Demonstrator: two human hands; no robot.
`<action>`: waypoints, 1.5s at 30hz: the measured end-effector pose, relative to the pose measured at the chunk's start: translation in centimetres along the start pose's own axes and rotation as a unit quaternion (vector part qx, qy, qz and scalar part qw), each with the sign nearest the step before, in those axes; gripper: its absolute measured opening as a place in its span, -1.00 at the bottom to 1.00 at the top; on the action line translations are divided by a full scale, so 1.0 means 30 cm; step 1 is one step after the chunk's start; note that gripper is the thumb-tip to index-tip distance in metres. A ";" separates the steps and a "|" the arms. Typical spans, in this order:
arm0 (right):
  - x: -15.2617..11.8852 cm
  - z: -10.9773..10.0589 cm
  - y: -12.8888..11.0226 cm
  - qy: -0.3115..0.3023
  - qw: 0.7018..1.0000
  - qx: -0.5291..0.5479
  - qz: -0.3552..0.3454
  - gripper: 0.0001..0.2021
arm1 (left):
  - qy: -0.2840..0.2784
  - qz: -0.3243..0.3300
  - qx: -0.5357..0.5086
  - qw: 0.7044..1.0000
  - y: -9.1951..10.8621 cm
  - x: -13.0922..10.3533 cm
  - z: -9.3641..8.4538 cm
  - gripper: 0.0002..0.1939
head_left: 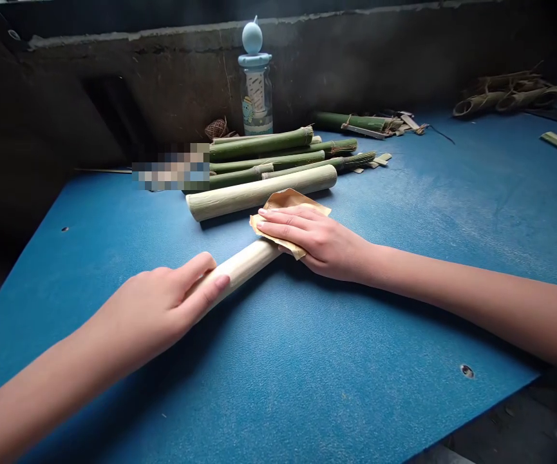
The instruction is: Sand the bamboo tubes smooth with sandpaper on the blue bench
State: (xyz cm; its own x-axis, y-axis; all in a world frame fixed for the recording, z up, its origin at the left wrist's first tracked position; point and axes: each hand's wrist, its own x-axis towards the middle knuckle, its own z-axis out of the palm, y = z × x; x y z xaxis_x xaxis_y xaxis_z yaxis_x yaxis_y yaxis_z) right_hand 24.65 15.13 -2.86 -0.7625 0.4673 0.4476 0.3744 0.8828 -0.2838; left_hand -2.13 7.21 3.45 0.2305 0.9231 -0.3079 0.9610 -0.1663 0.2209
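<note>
My left hand is closed around the near end of a pale, peeled bamboo piece that slants up and away over the blue table. Over its far end, my right hand presses a tan sheet of sandpaper, fingers laid together across the sheet and thumb underneath. The sheet and hand hide that end of the bamboo. Just beyond lies a second, thicker peeled bamboo tube, touched by neither hand.
Several green bamboo lengths lie behind the peeled tube. A clear bottle with a blue lid stands against the wall beside a ball of twine. Bundled bamboo tubes sit at the far right. The blue table has bolt holes near its edges.
</note>
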 end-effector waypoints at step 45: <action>0.012 -0.075 -0.054 -0.105 0.958 0.226 0.141 -0.60 | 0.256 0.174 0.329 0.892 0.092 -0.201 0.177 -0.71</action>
State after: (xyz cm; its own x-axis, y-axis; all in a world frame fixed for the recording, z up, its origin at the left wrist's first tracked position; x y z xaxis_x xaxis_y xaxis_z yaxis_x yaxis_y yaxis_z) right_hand 24.95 14.00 -0.34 -0.7721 0.6216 0.1323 0.3505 0.5902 -0.7272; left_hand -0.05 -0.65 1.02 0.5948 0.7851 0.1728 0.7649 -0.4867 -0.4221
